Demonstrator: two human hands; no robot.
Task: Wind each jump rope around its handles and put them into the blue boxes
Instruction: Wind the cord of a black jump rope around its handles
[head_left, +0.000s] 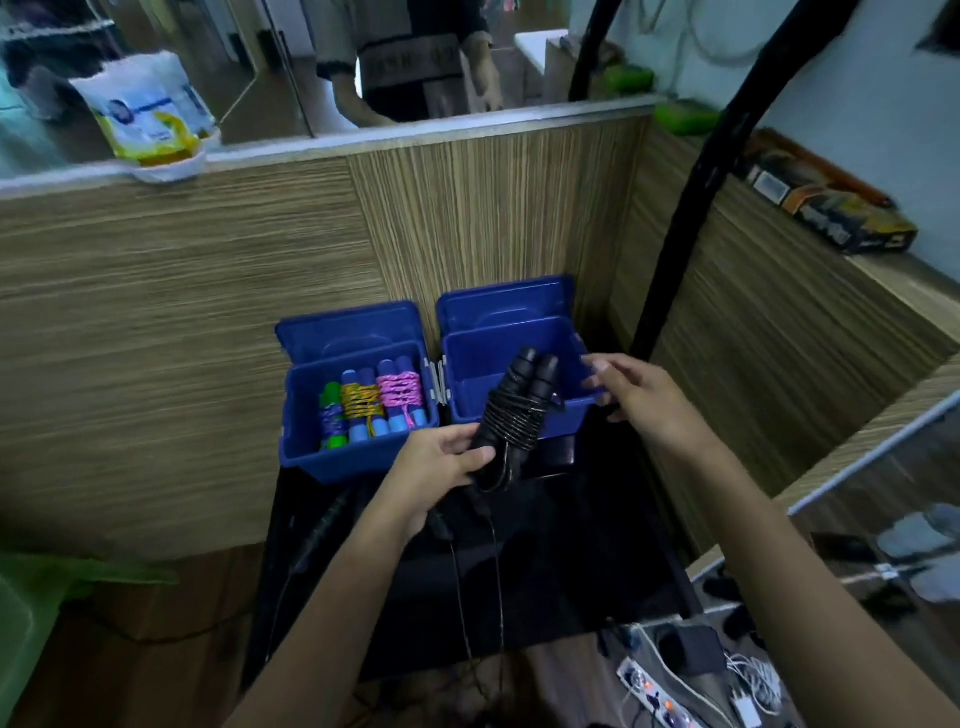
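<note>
My left hand (441, 462) grips a black jump rope (514, 410) at its lower end, with the cord wound round both handles. The bundle tilts up over the front rim of the right blue box (467, 374), whose inside looks bare. My right hand (634, 389) hovers at that box's right front corner with its fingers relaxed, holding nothing. The left blue box (301, 415) holds three wound ropes: a green-handled one (332, 418), a yellow-corded one (361, 402) and a pink-corded one (400, 392). Both lids stand open against the wall.
The boxes sit on a black table (571, 561) against a wood-grain counter wall. More black rope (441, 525) lies on the table under my left hand, cords trailing off the front edge. A black pole (691, 197) rises behind the right box. A power strip (665, 701) lies on the floor.
</note>
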